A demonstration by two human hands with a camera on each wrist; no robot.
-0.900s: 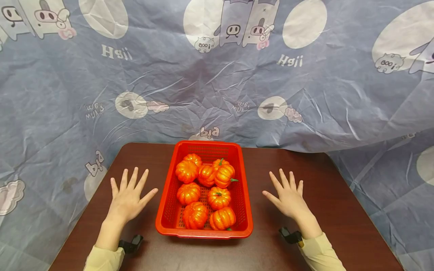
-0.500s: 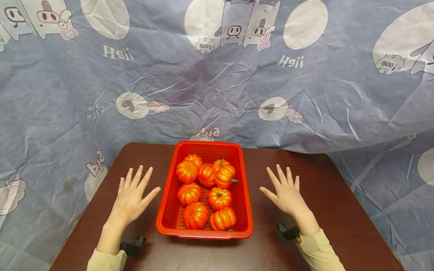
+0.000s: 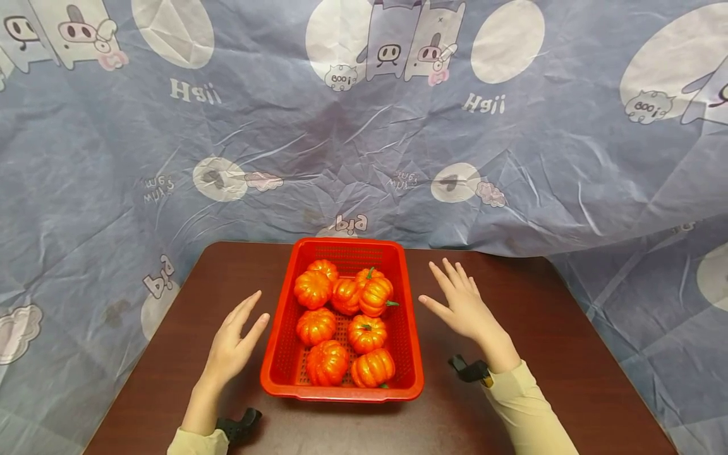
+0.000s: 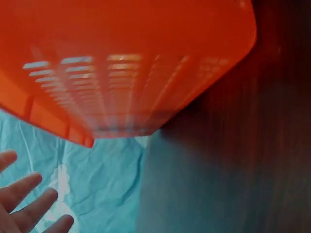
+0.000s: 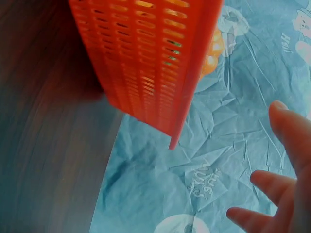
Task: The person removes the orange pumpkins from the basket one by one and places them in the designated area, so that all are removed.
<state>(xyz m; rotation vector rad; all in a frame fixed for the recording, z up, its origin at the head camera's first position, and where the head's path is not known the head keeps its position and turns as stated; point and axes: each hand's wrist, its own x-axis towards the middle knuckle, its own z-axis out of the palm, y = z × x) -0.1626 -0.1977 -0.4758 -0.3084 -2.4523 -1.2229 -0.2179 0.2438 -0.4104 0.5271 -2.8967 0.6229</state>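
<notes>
A red plastic basket (image 3: 341, 393) with slotted walls stands in the middle of the table, holding several shiny orange pumpkins (image 3: 316, 326), some with green stems. My left hand (image 3: 230, 344) is just left of the basket, turned on edge with fingers straight and thumb toward the rim. On the other side, my right hand (image 3: 463, 303) hovers beside the basket's right wall, fingers spread and extended. Neither hand touches the basket. In the left wrist view the basket wall (image 4: 126, 92) fills the top; in the right wrist view the fingers (image 5: 269, 184) stand apart from it.
The dark brown wooden table (image 3: 546, 354) extends on both sides of the basket. A grey-blue printed cloth (image 3: 352, 139) hangs behind and around it. Black straps (image 3: 240, 424) sit at the wrists, with pale yellow sleeves (image 3: 534, 411) below.
Both hands have moved inward toward the basket. The left hand has turned from palm down onto its edge, its fingers closer together; the right has also gone slightly farther forward. The basket and pumpkins stay put.
</notes>
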